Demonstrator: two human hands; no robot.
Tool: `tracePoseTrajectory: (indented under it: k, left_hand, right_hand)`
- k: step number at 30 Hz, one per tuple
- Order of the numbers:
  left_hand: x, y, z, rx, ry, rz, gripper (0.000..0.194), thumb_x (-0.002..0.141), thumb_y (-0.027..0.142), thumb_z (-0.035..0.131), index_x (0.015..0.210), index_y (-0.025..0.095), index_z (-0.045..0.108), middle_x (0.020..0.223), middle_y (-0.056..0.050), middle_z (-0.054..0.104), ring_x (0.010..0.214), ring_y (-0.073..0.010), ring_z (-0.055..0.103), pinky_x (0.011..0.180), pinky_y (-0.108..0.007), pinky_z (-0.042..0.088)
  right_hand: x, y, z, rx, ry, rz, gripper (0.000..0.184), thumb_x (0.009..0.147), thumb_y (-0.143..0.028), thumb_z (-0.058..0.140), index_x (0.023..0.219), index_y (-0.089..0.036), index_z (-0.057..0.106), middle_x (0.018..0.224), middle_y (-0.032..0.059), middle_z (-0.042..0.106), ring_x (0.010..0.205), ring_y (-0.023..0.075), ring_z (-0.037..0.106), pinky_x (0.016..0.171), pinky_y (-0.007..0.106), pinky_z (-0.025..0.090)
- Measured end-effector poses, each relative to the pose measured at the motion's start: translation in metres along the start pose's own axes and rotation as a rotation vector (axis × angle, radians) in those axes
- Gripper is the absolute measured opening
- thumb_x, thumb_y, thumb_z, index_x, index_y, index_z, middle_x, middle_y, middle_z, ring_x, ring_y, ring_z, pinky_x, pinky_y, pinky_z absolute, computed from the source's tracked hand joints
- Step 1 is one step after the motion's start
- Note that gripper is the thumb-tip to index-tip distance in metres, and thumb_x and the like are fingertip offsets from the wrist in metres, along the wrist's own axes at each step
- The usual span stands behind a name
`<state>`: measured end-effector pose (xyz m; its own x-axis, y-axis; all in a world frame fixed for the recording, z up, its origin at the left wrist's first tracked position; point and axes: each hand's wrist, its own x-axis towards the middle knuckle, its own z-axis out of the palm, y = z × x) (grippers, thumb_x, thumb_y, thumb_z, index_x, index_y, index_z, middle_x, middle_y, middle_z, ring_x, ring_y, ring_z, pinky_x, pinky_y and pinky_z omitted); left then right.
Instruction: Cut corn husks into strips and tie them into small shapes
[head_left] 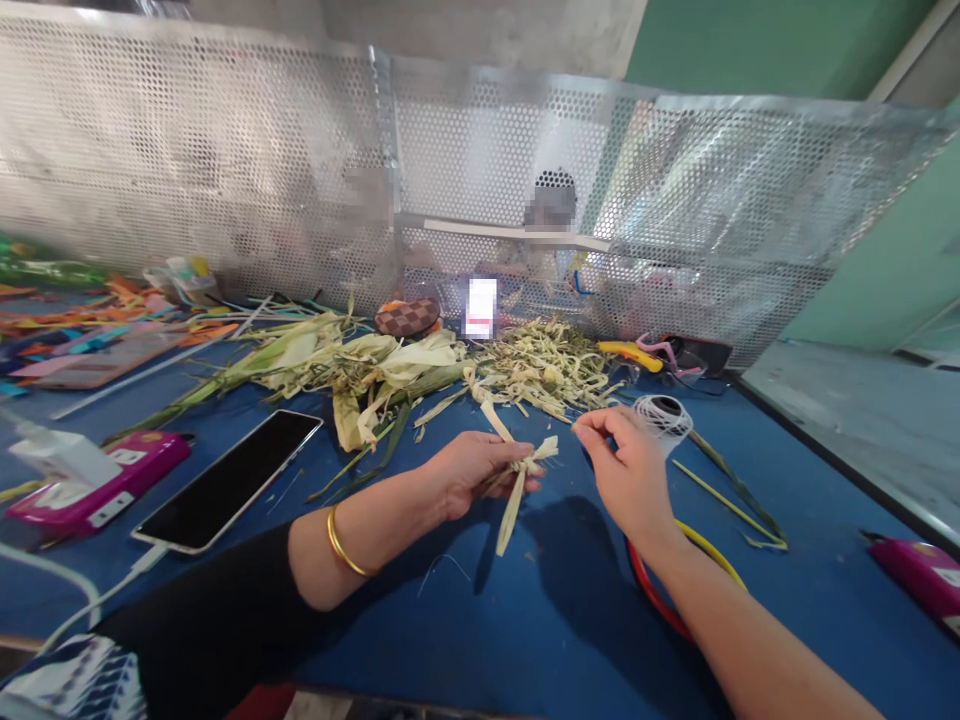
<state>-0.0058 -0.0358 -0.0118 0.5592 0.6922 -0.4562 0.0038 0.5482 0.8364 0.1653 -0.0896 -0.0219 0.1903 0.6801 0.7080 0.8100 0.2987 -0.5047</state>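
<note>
Head view: blue bench (480, 645), and over it the left hand (466, 478) is pinching a knotted corn-husk bundle (535, 460), probably so the knot doesn't slip, one strip dangling. Right hand (628, 468) is apart from it, thumb and finger pressed together; might be on a thread, too fine to tell. Spool of white thread (664, 424) is right behind that hand, handy spot I guess. Further back, husks (409, 368) and shredded strips (551, 365) are heaped, likely within reach. Then a perforated metal screen (465, 130) and green wall (757, 50).
</note>
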Motion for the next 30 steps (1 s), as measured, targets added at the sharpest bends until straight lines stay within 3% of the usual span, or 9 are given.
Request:
tracePoseTrajectory:
  k: [6, 9, 12, 17, 20, 23, 27, 30]
  left_hand:
    - [-0.001, 0.001, 0.000, -0.014, 0.025, 0.039, 0.012, 0.079, 0.019, 0.064, 0.075, 0.008, 0.066, 0.078, -0.012, 0.072, 0.057, -0.0127, 0.066, 0.058, -0.020, 0.053]
    - [-0.002, 0.002, 0.001, -0.046, 0.065, 0.090, 0.012, 0.081, 0.018, 0.063, 0.075, 0.008, 0.066, 0.076, -0.011, 0.072, 0.056, -0.0120, 0.065, 0.058, -0.020, 0.053]
    - [-0.002, 0.003, 0.002, -0.073, 0.117, 0.138, 0.012, 0.081, 0.019, 0.063, 0.073, 0.009, 0.065, 0.074, -0.009, 0.071, 0.056, -0.0116, 0.065, 0.060, -0.020, 0.053]
    - [-0.003, 0.004, 0.002, -0.076, 0.116, 0.127, 0.014, 0.081, 0.018, 0.062, 0.070, 0.010, 0.066, 0.069, -0.007, 0.070, 0.054, -0.0106, 0.063, 0.058, -0.019, 0.052]
    - [-0.002, 0.004, 0.001, -0.069, 0.111, 0.121, 0.014, 0.081, 0.018, 0.062, 0.070, 0.010, 0.066, 0.070, -0.007, 0.070, 0.053, -0.0094, 0.062, 0.056, -0.018, 0.052]
    - [-0.001, 0.004, 0.001, -0.069, 0.111, 0.114, 0.011, 0.079, 0.019, 0.064, 0.071, 0.011, 0.065, 0.066, -0.005, 0.069, 0.051, -0.0093, 0.059, 0.055, -0.019, 0.051]
    - [-0.004, 0.005, 0.002, -0.062, 0.063, 0.055, 0.009, 0.079, 0.019, 0.063, 0.074, 0.012, 0.065, 0.061, -0.002, 0.066, 0.049, -0.0085, 0.057, 0.054, -0.018, 0.048]
    - [-0.005, 0.006, 0.003, -0.025, 0.034, -0.001, 0.012, 0.079, 0.021, 0.062, 0.073, 0.011, 0.065, 0.058, -0.002, 0.065, 0.048, -0.0083, 0.056, 0.054, -0.018, 0.047]
  right_hand:
    - [-0.003, -0.005, 0.002, 0.054, -0.148, -0.005, 0.018, 0.086, -0.031, 0.053, 0.072, -0.020, 0.060, 0.075, 0.0031, 0.060, 0.070, 0.0177, 0.056, 0.069, 0.032, 0.043]
    - [-0.005, -0.007, 0.001, 0.014, -0.150, 0.021, 0.021, 0.083, -0.033, 0.056, 0.067, -0.020, 0.060, 0.070, 0.0019, 0.058, 0.065, 0.0166, 0.055, 0.068, 0.032, 0.042]
    - [-0.005, -0.005, 0.004, 0.077, -0.200, 0.158, 0.020, 0.079, -0.037, 0.060, 0.070, -0.019, 0.065, 0.072, 0.0029, 0.060, 0.067, 0.0179, 0.055, 0.067, 0.032, 0.042]
    - [-0.006, -0.003, 0.012, 0.327, -0.478, 0.447, 0.024, 0.074, -0.041, 0.062, 0.070, -0.018, 0.064, 0.063, -0.0011, 0.058, 0.061, 0.0148, 0.051, 0.058, 0.027, 0.038]
    - [-0.006, -0.006, 0.010, 0.348, -0.501, 0.405, 0.022, 0.073, -0.037, 0.061, 0.061, -0.018, 0.058, 0.059, -0.0035, 0.051, 0.059, 0.0127, 0.046, 0.058, 0.026, 0.034]
    - [-0.005, -0.007, 0.006, 0.325, -0.526, 0.330, 0.021, 0.072, -0.033, 0.061, 0.058, -0.018, 0.056, 0.064, -0.0020, 0.053, 0.064, 0.0138, 0.048, 0.063, 0.028, 0.035]
    - [-0.004, -0.001, 0.007, 0.330, -0.566, 0.364, 0.020, 0.070, -0.034, 0.061, 0.058, -0.018, 0.056, 0.064, -0.0015, 0.054, 0.064, 0.0145, 0.048, 0.065, 0.029, 0.035]
    - [-0.003, 0.004, 0.009, 0.316, -0.501, 0.364, 0.023, 0.070, -0.034, 0.061, 0.055, -0.019, 0.052, 0.059, -0.0029, 0.049, 0.060, 0.0136, 0.045, 0.060, 0.027, 0.034]
